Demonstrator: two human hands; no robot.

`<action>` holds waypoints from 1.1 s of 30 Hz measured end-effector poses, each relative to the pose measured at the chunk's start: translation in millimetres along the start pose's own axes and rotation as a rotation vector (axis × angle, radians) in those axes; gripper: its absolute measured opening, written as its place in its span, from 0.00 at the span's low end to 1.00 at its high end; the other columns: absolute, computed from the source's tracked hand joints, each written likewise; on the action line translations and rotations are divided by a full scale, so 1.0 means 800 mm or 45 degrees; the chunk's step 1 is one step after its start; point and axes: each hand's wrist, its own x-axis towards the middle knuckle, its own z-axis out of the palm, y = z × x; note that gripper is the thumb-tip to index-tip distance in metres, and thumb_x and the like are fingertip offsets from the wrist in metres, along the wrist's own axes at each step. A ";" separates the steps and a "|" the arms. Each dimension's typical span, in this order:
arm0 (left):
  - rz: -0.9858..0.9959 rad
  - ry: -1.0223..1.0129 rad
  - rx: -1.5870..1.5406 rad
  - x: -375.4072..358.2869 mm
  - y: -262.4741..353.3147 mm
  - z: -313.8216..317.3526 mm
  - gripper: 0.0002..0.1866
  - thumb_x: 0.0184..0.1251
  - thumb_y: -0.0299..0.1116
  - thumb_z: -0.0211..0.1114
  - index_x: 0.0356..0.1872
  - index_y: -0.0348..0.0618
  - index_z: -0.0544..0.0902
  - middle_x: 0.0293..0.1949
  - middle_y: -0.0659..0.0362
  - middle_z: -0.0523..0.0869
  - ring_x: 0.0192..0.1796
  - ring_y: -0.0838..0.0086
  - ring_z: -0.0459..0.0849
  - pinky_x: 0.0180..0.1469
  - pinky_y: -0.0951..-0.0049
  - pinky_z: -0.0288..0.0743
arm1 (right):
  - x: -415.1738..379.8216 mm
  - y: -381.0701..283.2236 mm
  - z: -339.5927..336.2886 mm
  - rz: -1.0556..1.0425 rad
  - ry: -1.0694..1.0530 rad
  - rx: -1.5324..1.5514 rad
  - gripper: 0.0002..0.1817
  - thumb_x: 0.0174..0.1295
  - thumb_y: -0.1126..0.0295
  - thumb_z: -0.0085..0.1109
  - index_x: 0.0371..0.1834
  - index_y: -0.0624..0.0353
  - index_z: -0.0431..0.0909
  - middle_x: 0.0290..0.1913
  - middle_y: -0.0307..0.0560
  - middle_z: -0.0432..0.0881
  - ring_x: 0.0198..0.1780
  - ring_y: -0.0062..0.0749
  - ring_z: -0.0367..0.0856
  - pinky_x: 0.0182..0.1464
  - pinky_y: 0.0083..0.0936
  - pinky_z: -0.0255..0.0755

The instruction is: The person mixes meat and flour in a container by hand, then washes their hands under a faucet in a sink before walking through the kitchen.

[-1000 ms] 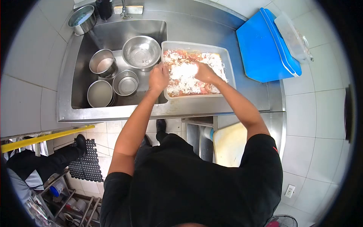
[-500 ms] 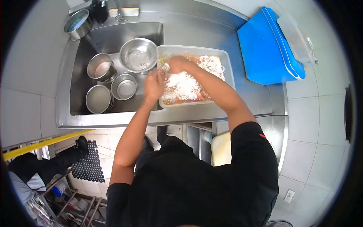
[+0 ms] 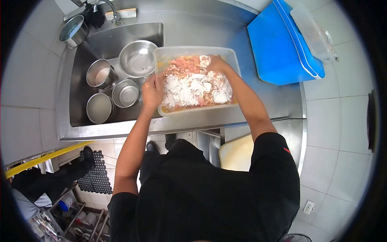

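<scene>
A rectangular translucent tub [image 3: 196,50] stands on the steel counter beside the sink, partly over its right edge. Inside it, pink meat pieces [image 3: 183,64] lie under and around a thick layer of white powder [image 3: 189,88]. My left hand [image 3: 153,90] is closed on the tub's left rim. At the back right of the tub, my right hand [image 3: 217,64] is down in the contents, touching the powdered meat; its fingers are blurred and partly hidden, so their shape is unclear.
Metal pots [image 3: 100,74] and a wide steel bowl [image 3: 138,59] sit in the sink [image 3: 76,97]. Another pot [image 3: 74,31] stands by the faucet [image 3: 115,16]. A blue cooler [image 3: 278,48] is at the right. Another person's leg [image 3: 68,171] shows lower left.
My right hand has moved from the tub's left end to its back right. My left hand has gone to the left rim. More pink meat shows at the back, and the view has shifted slightly.
</scene>
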 end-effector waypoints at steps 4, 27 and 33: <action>0.006 0.031 -0.017 0.000 0.000 0.002 0.12 0.63 0.32 0.49 0.32 0.34 0.77 0.29 0.41 0.78 0.34 0.47 0.77 0.37 0.56 0.69 | -0.006 -0.024 0.011 -0.093 -0.184 0.605 0.29 0.40 0.77 0.55 0.52 0.73 0.67 0.43 0.69 0.76 0.50 0.46 0.75 0.51 0.28 0.68; 0.473 -0.003 0.194 0.035 0.040 -0.002 0.18 0.55 0.25 0.52 0.47 0.26 0.70 0.40 0.40 0.74 0.44 0.48 0.73 0.45 0.57 0.67 | -0.129 -0.049 -0.073 -0.070 -0.253 0.710 0.23 0.51 0.74 0.49 0.54 0.66 0.68 0.51 0.51 0.74 0.48 0.34 0.74 0.53 0.26 0.67; 0.205 -0.793 1.076 0.113 0.017 0.098 0.17 0.56 0.33 0.50 0.38 0.29 0.78 0.39 0.42 0.79 0.43 0.51 0.77 0.44 0.60 0.70 | -0.020 0.046 -0.034 0.389 -0.110 0.724 0.20 0.58 0.65 0.44 0.48 0.70 0.71 0.44 0.49 0.76 0.41 0.32 0.73 0.43 0.27 0.68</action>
